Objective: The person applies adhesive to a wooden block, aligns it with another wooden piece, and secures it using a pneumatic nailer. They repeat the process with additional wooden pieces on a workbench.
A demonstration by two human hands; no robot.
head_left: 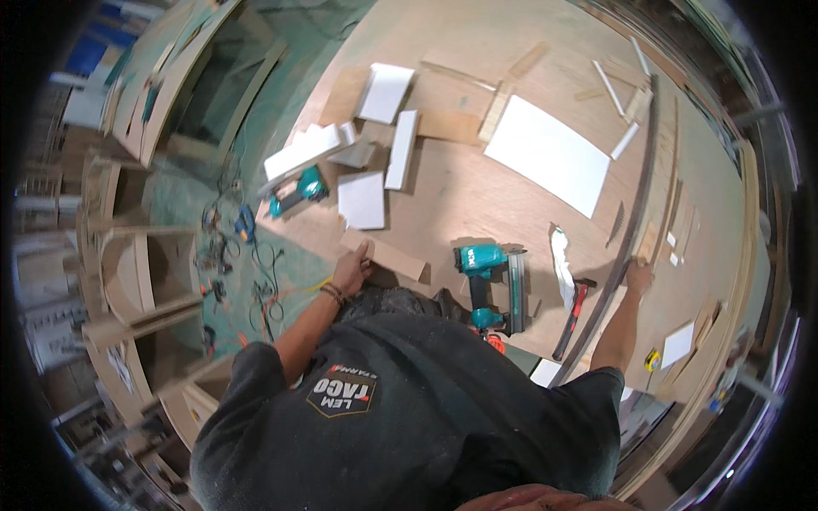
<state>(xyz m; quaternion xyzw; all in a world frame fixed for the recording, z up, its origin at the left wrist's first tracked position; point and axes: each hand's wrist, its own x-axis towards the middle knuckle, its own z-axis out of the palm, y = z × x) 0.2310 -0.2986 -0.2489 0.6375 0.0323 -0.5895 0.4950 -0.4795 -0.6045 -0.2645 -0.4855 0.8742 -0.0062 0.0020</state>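
Note:
My left hand (351,269) grips one end of a short, flat brown board (390,255) at the table's near edge, with the thumb on top. Off to the right, my right hand (639,278) is closed over a long pale wooden strip (653,230) beside a dark band (620,271); its fingertips are partly hidden. Between my hands a teal nail gun (482,261) lies close to my body. A hammer (571,318) with a red and black handle rests nearer the right hand, beside a crumpled white bag (562,266).
A second teal nail gun (298,192) lies among white panels (361,201) on the left of the wooden table (434,204). A large white sheet (550,157) lies farther back. Cables (271,289) trail over the green floor. A yellow tape measure (653,359) sits at right.

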